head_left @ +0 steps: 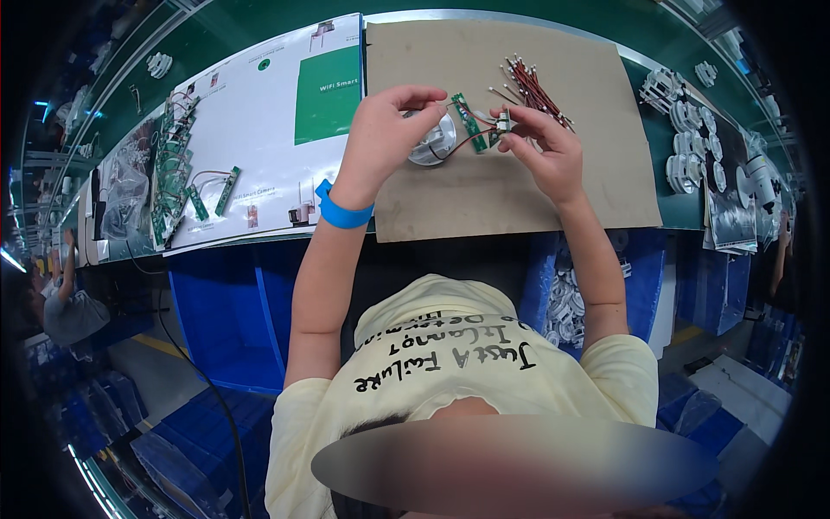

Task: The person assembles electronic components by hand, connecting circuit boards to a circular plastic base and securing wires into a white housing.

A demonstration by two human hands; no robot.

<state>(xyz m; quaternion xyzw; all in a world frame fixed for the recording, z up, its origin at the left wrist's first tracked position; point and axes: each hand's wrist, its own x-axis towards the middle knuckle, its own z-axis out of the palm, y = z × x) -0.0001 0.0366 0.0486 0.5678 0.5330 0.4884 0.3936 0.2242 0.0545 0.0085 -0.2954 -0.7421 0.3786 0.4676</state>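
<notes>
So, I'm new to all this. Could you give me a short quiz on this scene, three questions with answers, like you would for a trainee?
1. Which wrist wears the blue band?
A) right
B) left
C) both

2. True or false: the bundle of red and black wires lies on the white printed sheet.

3. Fill in: the right hand grips a small part between its ___ and fingers.

Key:
1. B
2. False; the wire bundle lies on the brown cardboard.
3. thumb

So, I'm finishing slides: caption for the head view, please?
Left hand and right hand over brown cardboard, the right pinching a small green circuit board, with reddish wires bundled nearby.
</notes>
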